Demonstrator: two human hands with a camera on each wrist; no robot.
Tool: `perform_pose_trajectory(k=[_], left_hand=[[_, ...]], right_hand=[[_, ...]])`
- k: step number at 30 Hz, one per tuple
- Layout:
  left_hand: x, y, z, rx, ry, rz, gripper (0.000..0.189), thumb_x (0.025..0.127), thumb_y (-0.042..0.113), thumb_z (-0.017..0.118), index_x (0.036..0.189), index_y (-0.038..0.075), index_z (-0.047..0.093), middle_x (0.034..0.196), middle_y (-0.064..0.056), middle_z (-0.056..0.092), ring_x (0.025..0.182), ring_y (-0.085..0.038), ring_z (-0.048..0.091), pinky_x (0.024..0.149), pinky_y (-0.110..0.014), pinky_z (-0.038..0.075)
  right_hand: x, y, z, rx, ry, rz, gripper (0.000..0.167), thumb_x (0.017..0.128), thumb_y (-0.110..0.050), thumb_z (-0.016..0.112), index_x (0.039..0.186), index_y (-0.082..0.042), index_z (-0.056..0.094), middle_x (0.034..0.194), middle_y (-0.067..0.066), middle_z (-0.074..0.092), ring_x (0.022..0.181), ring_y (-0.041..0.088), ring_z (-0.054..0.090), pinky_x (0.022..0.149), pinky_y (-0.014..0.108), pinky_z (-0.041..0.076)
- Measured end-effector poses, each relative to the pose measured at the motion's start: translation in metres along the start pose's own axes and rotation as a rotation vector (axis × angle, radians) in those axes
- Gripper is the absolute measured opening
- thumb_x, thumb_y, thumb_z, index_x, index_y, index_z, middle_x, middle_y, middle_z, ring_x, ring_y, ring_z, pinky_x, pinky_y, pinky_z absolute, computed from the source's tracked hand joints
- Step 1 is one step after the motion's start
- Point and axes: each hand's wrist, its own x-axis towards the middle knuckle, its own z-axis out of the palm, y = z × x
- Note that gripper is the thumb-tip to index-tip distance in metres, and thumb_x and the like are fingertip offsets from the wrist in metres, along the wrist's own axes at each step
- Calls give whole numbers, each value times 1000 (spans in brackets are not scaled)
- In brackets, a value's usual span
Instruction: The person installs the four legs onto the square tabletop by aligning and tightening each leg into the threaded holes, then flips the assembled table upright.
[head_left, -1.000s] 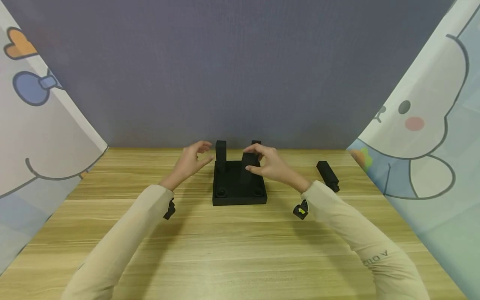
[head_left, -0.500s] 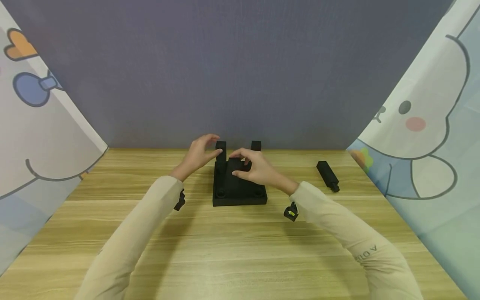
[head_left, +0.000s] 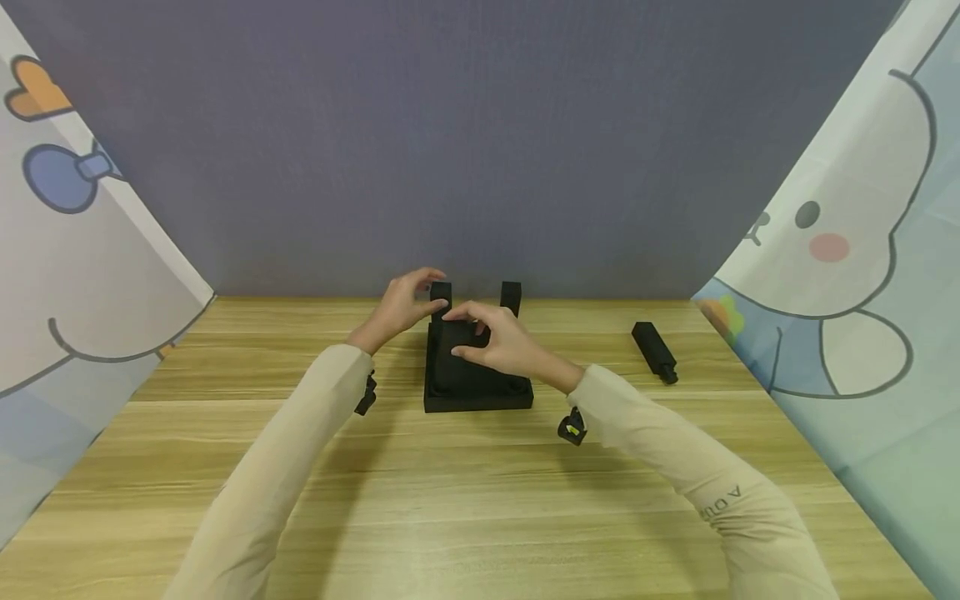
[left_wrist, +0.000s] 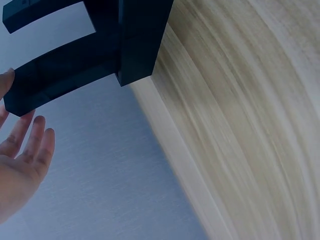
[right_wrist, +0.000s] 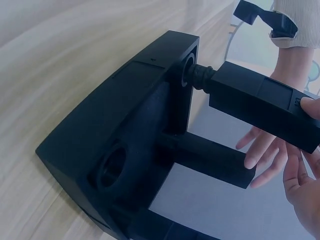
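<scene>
Evidently the step in hand is seating a leg: the right hand [head_left: 498, 342] is clamped on the held leg [right_wrist: 260, 97], thumb and fingers near its free end, and away from them its threaded end [right_wrist: 202, 77] meets the mouth of the near-left socket [right_wrist: 188, 70]. Much of the thread shows outside the rim, so it does not look screwed home; whether it has caught, one cannot tell. Beyond the right hand, the left hand [head_left: 401, 304] has thumb and fingertips clamped on the top of the left standing leg [head_left: 441, 292], which seems to brace the black base [head_left: 480, 403]. The next move appears to call for turning the held leg square to its socket while the left hand steadies; a tilt could cross the thread.

As for what holds what, the base lies below both hands on the surface [head_left: 450, 500]. Its far corners bear the left standing leg, under the left hand, and the right standing leg [head_left: 511, 296], just beyond the right hand. Below the right wrist, the near-right socket [right_wrist: 114, 167] has no leg in it. Well apart, to the right hand's right, the spare leg [head_left: 654, 348] lies on its side
</scene>
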Motion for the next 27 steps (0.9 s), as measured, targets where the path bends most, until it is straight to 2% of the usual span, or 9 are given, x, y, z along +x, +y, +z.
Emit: perform_pose_trajectory(k=[5,15,27], left_hand=[[0,-2,1,-9,-16,-15,44,86,20,64,126,8,51,126,-16,54,114,-34,51,92,-48,44],[1,-8,3,-49,-12,-4,41,87,18,63,125,7,52,122,-17,56,109,-33,55,89,-45,48],[1,-11,3,-104,-20,-24,40,86,19,64,124,12,52,118,-16,56,107,-29,56,91,-43,47]], right_hand=[[0,-1,3,-8,-7,5,40,79,-11,72,116,-4,58,114,5,62,93,14,53,74,30,47],[3,-3,6,-34,-43,12,41,79,-11,71,117,-3,58,116,6,61,96,16,53,75,28,47],[4,-3,14,-56,-94,48,40,80,-13,71,117,-6,58,116,4,61,95,16,52,75,24,46]])
